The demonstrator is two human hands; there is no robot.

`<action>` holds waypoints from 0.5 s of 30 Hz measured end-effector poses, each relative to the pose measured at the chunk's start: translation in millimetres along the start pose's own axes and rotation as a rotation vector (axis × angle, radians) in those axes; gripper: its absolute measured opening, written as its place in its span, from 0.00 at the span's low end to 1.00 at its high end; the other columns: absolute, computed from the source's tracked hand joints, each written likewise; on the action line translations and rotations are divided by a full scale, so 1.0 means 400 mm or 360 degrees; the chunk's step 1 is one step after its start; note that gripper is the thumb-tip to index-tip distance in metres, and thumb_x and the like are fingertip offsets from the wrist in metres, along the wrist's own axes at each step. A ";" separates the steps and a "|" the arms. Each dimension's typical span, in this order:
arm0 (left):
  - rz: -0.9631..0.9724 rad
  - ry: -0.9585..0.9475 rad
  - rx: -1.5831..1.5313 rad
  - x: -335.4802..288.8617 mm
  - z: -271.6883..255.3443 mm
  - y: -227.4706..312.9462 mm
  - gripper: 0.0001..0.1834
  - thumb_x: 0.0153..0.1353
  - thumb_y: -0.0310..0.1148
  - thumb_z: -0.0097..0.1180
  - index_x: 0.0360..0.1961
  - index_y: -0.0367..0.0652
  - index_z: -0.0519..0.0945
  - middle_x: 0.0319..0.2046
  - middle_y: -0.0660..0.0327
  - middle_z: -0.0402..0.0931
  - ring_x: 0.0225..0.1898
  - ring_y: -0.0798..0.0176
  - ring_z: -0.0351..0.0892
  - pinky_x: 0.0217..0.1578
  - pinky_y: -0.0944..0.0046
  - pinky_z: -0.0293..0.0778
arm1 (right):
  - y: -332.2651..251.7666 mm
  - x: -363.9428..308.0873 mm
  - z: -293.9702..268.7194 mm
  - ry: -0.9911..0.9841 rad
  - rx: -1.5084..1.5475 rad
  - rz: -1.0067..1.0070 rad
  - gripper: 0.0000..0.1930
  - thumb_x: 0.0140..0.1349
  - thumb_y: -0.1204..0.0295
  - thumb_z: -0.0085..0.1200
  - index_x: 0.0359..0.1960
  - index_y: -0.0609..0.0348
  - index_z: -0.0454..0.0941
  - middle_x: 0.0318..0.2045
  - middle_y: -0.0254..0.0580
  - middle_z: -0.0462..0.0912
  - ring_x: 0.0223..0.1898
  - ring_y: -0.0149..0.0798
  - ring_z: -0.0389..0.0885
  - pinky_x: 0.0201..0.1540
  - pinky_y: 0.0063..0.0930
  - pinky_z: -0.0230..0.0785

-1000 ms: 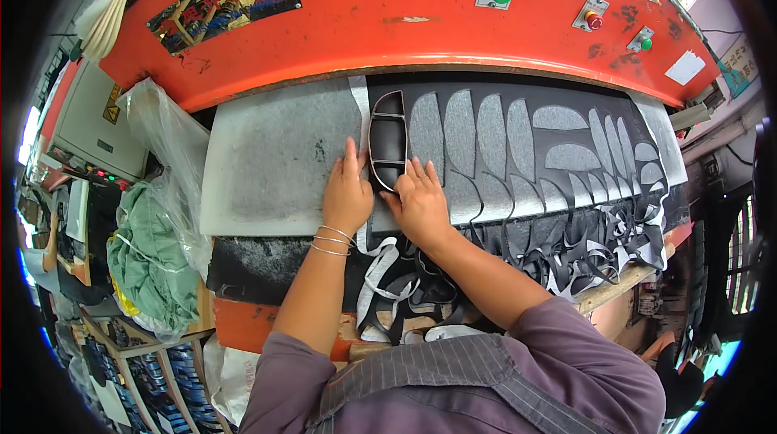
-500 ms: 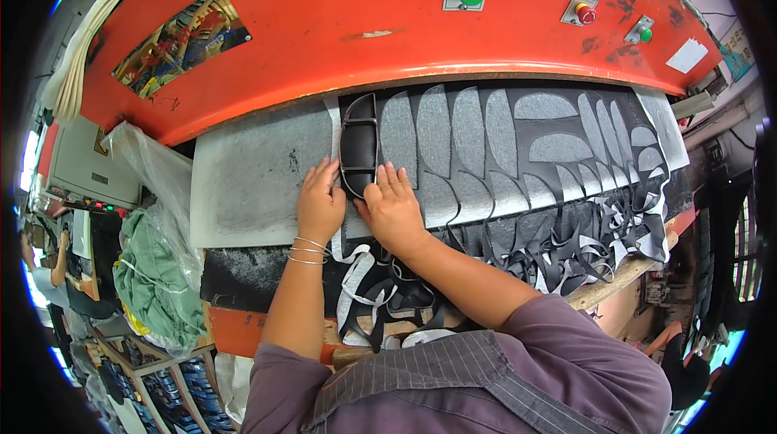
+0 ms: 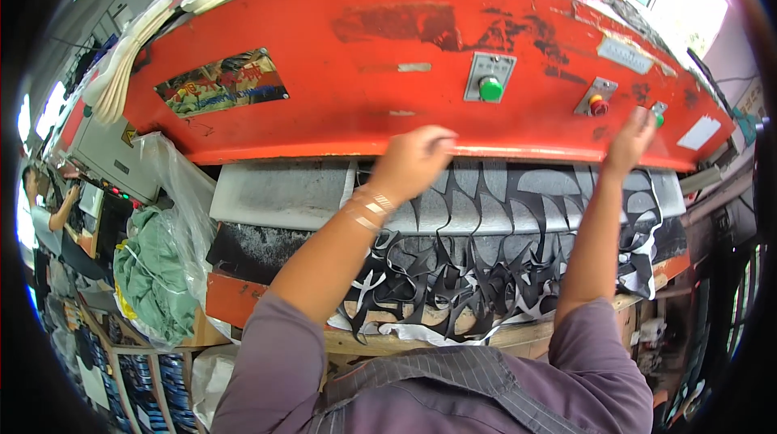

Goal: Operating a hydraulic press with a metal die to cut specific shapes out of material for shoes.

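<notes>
My left hand (image 3: 415,163) hovers before the lower edge of the red machine beam (image 3: 324,102). Motion blur smears its fingers, which look bent, and I see nothing in it. Raised at the right, my right hand (image 3: 631,141) has its fingers stretched up at the right green push button (image 3: 660,120), partly covering it. Whether they press it I cannot make out. Under the beam lies a dark sheet with curved cut-outs (image 3: 477,199) on a pale board (image 3: 279,201). The black crescent-shaped cutting die is out of sight.
Another green button (image 3: 490,88) and a red knob (image 3: 598,105) sit on the beam. Tangled black offcut strips (image 3: 486,280) hang over the front edge. A green cloth bundle (image 3: 154,272) and clear plastic (image 3: 174,191) stand left. A co-worker (image 3: 53,215) is at far left.
Both hands have left the cutting die and risen, the right one far to the right to the green button. The view has tilted up, and the beam now covers more of the sheet.
</notes>
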State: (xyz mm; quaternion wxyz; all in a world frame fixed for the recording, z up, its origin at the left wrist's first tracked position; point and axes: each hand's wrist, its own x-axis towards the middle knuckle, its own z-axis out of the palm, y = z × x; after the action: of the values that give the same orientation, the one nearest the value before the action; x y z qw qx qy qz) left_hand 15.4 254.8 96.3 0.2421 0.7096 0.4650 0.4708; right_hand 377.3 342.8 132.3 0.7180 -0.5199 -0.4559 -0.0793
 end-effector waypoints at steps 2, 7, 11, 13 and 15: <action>0.0220 -0.0129 -0.0085 0.058 0.073 0.125 0.13 0.63 0.39 0.55 0.37 0.40 0.83 0.26 0.52 0.81 0.29 0.57 0.84 0.32 0.62 0.76 | 0.128 0.177 -0.083 0.0299 -0.0391 0.0090 0.35 0.69 0.47 0.39 0.57 0.75 0.62 0.59 0.72 0.62 0.64 0.59 0.60 0.67 0.43 0.50; 0.0377 -0.0078 0.0579 0.130 0.132 0.195 0.18 0.61 0.41 0.50 0.20 0.40 0.79 0.21 0.46 0.76 0.26 0.40 0.77 0.31 0.46 0.74 | 0.293 0.301 -0.150 0.0184 -0.0863 0.0204 0.48 0.66 0.37 0.30 0.64 0.81 0.50 0.63 0.82 0.50 0.68 0.68 0.49 0.69 0.51 0.43; 0.0281 -0.0103 0.0214 -0.095 0.111 0.138 0.17 0.63 0.38 0.49 0.21 0.37 0.74 0.21 0.45 0.73 0.28 0.37 0.73 0.30 0.46 0.68 | 0.187 0.155 -0.304 -0.0202 0.0130 0.0471 0.43 0.68 0.43 0.38 0.68 0.73 0.48 0.69 0.63 0.52 0.69 0.52 0.54 0.68 0.41 0.48; 0.0354 -0.0022 0.0209 -0.254 0.056 0.123 0.16 0.65 0.39 0.49 0.25 0.38 0.76 0.26 0.46 0.75 0.31 0.40 0.75 0.32 0.48 0.70 | 0.182 0.141 -0.396 -0.0128 -0.0059 0.0384 0.38 0.69 0.48 0.42 0.67 0.71 0.54 0.67 0.58 0.58 0.67 0.47 0.59 0.67 0.37 0.51; -0.0259 -0.0266 0.0495 -0.444 -0.020 0.103 0.16 0.65 0.42 0.50 0.29 0.41 0.78 0.28 0.49 0.78 0.33 0.43 0.78 0.34 0.49 0.73 | 0.157 0.117 -0.449 -0.0115 -0.0034 0.0388 0.35 0.69 0.49 0.43 0.65 0.69 0.58 0.65 0.55 0.61 0.66 0.46 0.61 0.66 0.36 0.52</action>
State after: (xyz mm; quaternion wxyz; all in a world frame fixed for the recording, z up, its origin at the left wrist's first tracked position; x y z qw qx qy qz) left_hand 4.0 77.8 53.5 0.2046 0.7351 0.5663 0.3115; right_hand 543.9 240.5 116.7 0.6999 -0.5816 -0.4140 0.0224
